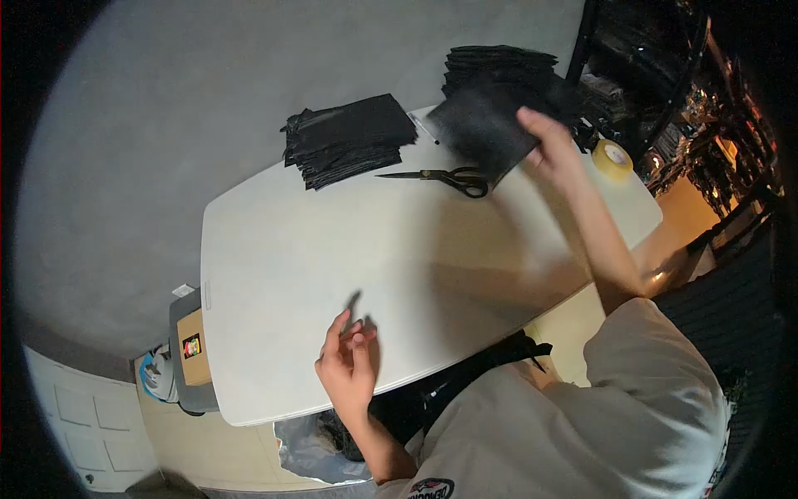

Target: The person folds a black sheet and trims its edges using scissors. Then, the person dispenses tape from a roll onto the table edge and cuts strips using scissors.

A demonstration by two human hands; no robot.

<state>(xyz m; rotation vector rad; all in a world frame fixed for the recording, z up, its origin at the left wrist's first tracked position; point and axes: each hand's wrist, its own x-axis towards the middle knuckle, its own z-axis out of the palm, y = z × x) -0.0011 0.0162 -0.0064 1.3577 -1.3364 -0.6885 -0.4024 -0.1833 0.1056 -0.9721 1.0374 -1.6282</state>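
My right hand [550,150] grips a black flat sheet or pouch [482,125], thumb on top, above the far right part of the white table [291,266]. Its exact kind cannot be made out. Behind it rises a stack of similar black pieces [499,62]. My left hand [347,374] hovers over the near part of the table, fingers loosely bent and apart, with nothing visible in it. A dark mark, probably a shadow, shows beyond its index fingertip. Black-handled scissors [465,181] lie below the held sheet, pointing left.
Another pile of black pieces [349,133] sits at the table's far edge, against the grey wall. A thin pen-like item [426,129] lies beside it. A yellowish tape roll [613,158] stands at the right end. A cardboard box [196,349] rests beyond the left edge.
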